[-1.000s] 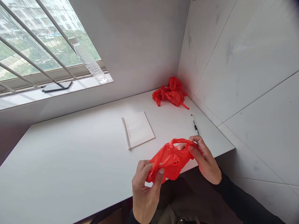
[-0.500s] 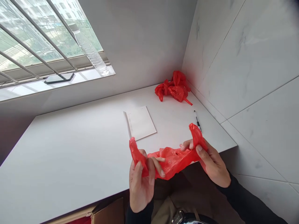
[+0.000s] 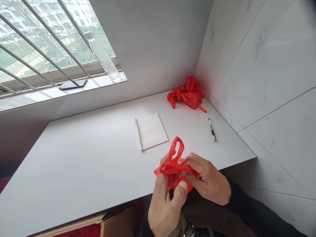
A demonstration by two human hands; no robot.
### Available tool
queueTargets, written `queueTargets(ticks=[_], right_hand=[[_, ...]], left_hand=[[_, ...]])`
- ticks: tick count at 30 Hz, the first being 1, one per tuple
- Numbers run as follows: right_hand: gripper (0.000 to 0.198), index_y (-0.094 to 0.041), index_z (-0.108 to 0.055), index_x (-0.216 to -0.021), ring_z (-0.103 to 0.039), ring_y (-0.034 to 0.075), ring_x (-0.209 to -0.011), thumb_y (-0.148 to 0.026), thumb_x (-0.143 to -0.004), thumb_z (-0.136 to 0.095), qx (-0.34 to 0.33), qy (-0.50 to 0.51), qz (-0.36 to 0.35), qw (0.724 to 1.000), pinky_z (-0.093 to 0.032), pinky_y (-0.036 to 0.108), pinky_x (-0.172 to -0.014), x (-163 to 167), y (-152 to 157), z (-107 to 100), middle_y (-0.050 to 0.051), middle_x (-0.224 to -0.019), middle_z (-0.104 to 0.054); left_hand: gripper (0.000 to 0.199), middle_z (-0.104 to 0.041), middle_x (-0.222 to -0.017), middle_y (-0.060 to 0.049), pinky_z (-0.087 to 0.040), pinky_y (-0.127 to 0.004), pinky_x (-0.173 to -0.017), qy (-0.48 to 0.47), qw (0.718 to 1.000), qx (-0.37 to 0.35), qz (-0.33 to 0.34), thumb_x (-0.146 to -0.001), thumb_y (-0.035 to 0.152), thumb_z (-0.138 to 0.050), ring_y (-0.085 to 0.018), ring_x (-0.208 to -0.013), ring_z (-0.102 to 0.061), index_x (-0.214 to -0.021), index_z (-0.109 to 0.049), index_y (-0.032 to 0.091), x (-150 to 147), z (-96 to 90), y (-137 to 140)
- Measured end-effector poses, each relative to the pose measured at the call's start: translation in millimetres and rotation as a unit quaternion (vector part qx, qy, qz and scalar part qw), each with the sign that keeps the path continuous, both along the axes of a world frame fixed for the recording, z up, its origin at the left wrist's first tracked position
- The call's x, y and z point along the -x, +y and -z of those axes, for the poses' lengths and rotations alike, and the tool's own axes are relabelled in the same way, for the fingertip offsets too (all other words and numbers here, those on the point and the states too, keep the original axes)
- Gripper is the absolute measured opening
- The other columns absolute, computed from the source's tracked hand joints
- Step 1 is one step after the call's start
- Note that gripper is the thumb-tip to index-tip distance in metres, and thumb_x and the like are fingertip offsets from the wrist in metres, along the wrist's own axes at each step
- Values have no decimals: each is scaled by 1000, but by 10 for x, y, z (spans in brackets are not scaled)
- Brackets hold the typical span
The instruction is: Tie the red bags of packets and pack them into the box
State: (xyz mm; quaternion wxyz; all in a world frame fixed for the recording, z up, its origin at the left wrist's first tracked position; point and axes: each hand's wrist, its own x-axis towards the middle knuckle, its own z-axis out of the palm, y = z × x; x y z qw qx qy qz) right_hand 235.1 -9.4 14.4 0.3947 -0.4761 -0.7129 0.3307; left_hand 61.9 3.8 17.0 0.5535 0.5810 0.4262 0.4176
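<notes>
Left hand [image 3: 166,205] and right hand [image 3: 207,179] are pinching the red bag [image 3: 175,168] by the near edge of the worktop [image 3: 93,154], fingers [image 3: 182,191] clenched on its folds, presumably because limp plastic would be sagging from one grip. Booklet [image 3: 152,131] and pen [image 3: 213,133] are lying beyond (well apart); other bags [image 3: 192,98] are bunching far right; a barred window [image 3: 56,36] is lighting the far left.

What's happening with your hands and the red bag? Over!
Left hand and right hand both holding red bag. Bag bunched, one loop sticking up. Paper and pen beyond, not in the way.
</notes>
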Motion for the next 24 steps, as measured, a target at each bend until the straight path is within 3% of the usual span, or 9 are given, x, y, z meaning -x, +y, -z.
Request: queueTargets(ticks=[2,4,8,11,13,15,18,21,24], right_hand=[[30,-25,-65,-100,-57,21,-83,-43,-104,-41,12,-28,-20,999,-49,35,-75,18,27,-47,5,-90,-63],[30,-27,-65,-108,-58,22,-87,-51,-99,-50,26,-39,-24,999,-51,35,-76,3,35,-81,5,-96,-64],[46,-28,-58,-123,-60,26,-99,-60,-89,-63,21,-23,70,997,-54,38,-83,-79,28,-89,6,-110,-63],[23,-30,-62,-112,-60,25,-104,-45,-96,-58,-1,22,117,993,-53,40,-92,-105,9,-88,5,-106,-63],[7,-30,-64,-100,-61,23,-97,-33,-98,-58,-31,56,92,994,-48,43,-101,-97,-24,-98,3,-92,-62],[7,-31,-64,-96,-60,22,-90,-26,-96,-59,-58,65,42,995,-44,47,-105,-87,-68,-104,1,-84,-60],[8,-30,-64,-91,-59,24,-97,-32,-96,-59,-46,45,-3,998,-48,45,-99,-85,-101,-75,3,-94,-60],[31,-31,-63,-110,-52,29,-119,-54,-100,-45,7,52,29,998,-46,45,-101,-93,-46,8,8,-122,-57],[46,-28,-56,-126,-63,25,-96,-58,-103,-31,124,63,20,990,-53,41,-87,-92,57,117,7,-103,-65]], left_hand=[[35,-66,-106,-11,-51,-41,-91,25,999,-16,30,-89,42,-62,-29,-102,-60,-118,-66,23,-17,-48,-11],[33,-65,-88,-8,-52,-39,-85,12,999,4,35,-96,43,-51,-24,-84,-60,-113,-69,21,-23,-62,3],[37,-46,-59,1,-45,-29,-63,0,999,42,32,-100,45,-43,-14,-56,-42,-107,-70,20,-24,-24,34],[40,-46,-58,2,-42,-28,-61,-26,992,85,84,-100,47,-43,-13,-55,-43,-107,-70,18,-24,2,47],[43,-54,-63,-1,-46,-29,-66,-93,980,152,86,-100,49,-41,-14,-58,-50,-111,-67,17,-10,13,73],[41,-61,-73,-4,-48,-29,-70,-158,967,191,66,-99,51,-44,-14,-63,-54,-109,-65,17,21,23,108],[26,-60,-80,-3,-45,-25,-68,-165,972,145,86,-91,42,-62,-12,-67,-52,-95,-61,17,71,26,136],[14,-57,-80,-1,-42,-23,-65,-105,985,77,112,-85,25,-67,-11,-69,-49,-86,-56,17,81,20,111],[10,-58,-82,-2,-43,-24,-64,-2,997,-30,65,-81,11,-60,-12,-70,-52,-87,-56,19,52,59,75]])
